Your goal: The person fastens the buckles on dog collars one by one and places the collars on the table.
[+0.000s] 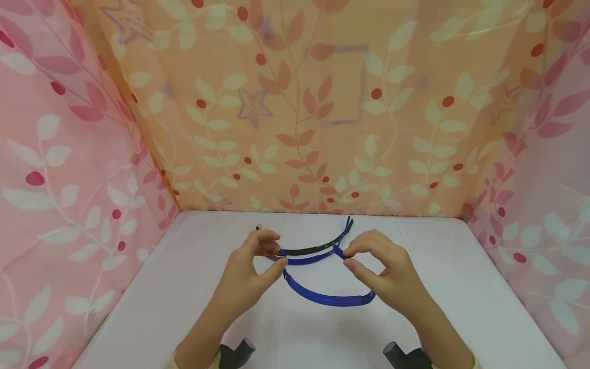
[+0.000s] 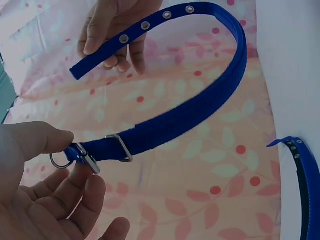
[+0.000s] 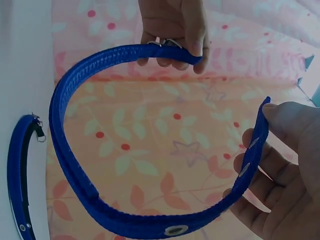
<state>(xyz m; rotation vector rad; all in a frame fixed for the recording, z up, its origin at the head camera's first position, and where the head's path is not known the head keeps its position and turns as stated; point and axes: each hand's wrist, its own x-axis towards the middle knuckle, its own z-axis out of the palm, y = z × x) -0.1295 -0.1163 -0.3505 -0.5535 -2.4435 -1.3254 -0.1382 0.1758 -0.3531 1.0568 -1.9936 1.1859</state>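
Observation:
A blue collar [image 1: 327,299] hangs in a loop between both hands, above the white table. My left hand [image 1: 249,261] pinches its buckle end between thumb and fingers. In the left wrist view the metal buckle [image 2: 89,159], a ring and a rectangular metal keeper [image 2: 122,148] show at that end. The tapered end with metal eyelets [image 2: 145,25] is pinched by my right hand [image 1: 387,266]. The two ends are apart. Behind the hands a second collar [image 1: 306,260], blue outside and black inside, lies curved on the table.
The white table [image 1: 341,333] is bordered by a patterned orange curtain [image 1: 295,102] at the back and pink curtains [image 1: 69,169] on both sides. Dark camera mounts [image 1: 237,353] sit at the wrists.

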